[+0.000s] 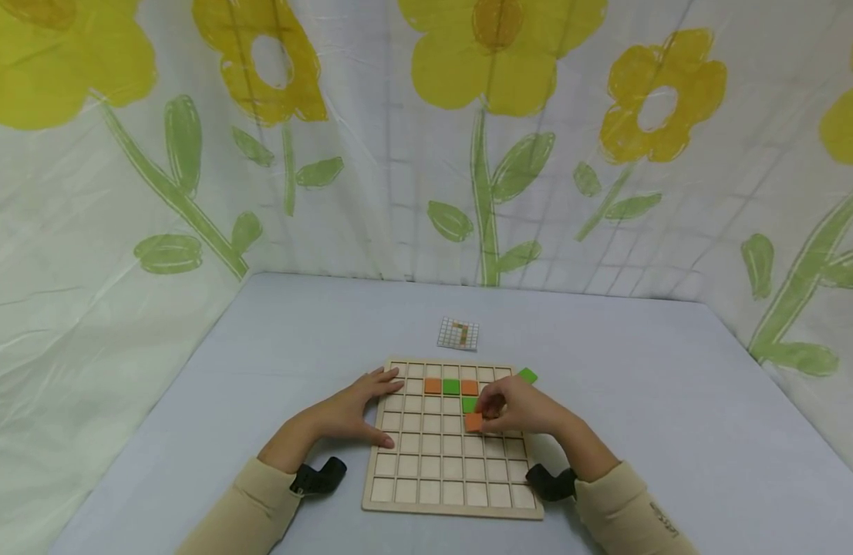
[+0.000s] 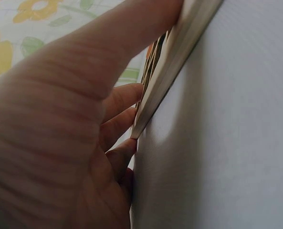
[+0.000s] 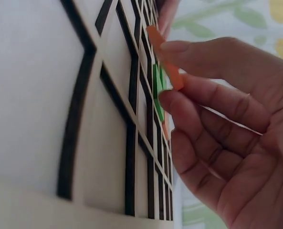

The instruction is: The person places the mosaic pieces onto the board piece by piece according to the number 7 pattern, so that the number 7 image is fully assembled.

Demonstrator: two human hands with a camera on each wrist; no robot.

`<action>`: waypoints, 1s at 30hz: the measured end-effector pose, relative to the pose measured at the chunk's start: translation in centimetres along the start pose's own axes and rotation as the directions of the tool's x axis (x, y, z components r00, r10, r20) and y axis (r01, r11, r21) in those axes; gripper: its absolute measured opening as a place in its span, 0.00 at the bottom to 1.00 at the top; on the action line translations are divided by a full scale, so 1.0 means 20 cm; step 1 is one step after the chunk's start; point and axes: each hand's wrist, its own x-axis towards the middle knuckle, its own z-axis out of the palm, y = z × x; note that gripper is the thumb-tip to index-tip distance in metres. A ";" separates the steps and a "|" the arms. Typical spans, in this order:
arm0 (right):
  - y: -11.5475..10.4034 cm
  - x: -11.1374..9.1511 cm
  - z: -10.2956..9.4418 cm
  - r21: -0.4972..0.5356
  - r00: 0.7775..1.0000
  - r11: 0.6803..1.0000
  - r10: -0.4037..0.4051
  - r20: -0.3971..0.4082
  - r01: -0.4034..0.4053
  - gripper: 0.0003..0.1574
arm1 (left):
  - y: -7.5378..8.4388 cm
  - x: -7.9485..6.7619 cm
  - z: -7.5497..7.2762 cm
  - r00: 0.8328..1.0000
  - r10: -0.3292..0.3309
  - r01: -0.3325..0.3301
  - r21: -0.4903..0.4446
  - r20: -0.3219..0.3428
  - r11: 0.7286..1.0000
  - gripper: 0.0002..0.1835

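Observation:
A wooden grid board [image 1: 429, 467] lies on the table. My left hand [image 1: 348, 405] rests on its left edge, fingers and thumb spread; the left wrist view shows fingertips touching the rim. My right hand [image 1: 527, 408] pinches an orange square tile [image 1: 473, 422] between thumb and fingers, just over the grid. Held tilted, this tile [image 3: 172, 71] is apart from the cells in the right wrist view. In the upper part of the grid sit an orange tile [image 1: 433, 386], a green tile [image 1: 450, 387] and another orange tile [image 1: 470, 387] in a row. A green tile [image 1: 469, 405] sits below the row's right end.
Behind the board lies a small card [image 1: 458, 334] printed with a grid and a brownish pattern. Another green tile [image 1: 527, 375] shows at the board's upper right corner, partly behind my right hand. A flowered curtain [image 1: 371, 193] hangs behind the pale table [image 1: 295, 331].

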 end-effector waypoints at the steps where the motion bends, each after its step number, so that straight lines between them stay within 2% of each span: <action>1: 0.00 0.00 0.00 0.000 1.000 1.000 0.003 -0.003 -0.003 0.09 | 0.00 0.00 0.00 1.000 0.001 -0.001 -0.001 0.000 1.000 0.50; 7: 0.00 0.01 0.02 -0.010 1.000 1.000 0.017 -0.025 -0.017 0.09 | -0.01 0.00 0.00 1.000 -0.001 0.001 -0.003 0.003 1.000 0.50; 20: 0.00 0.01 0.04 -0.054 0.998 0.999 -0.007 -0.055 0.004 0.07 | -0.01 0.00 0.00 1.000 0.008 -0.008 0.002 0.005 1.000 0.50; 30: 0.01 0.00 0.05 -0.060 0.998 0.998 -0.021 -0.051 0.018 0.08 | -0.02 0.00 0.00 1.000 0.021 -0.021 0.003 0.005 1.000 0.50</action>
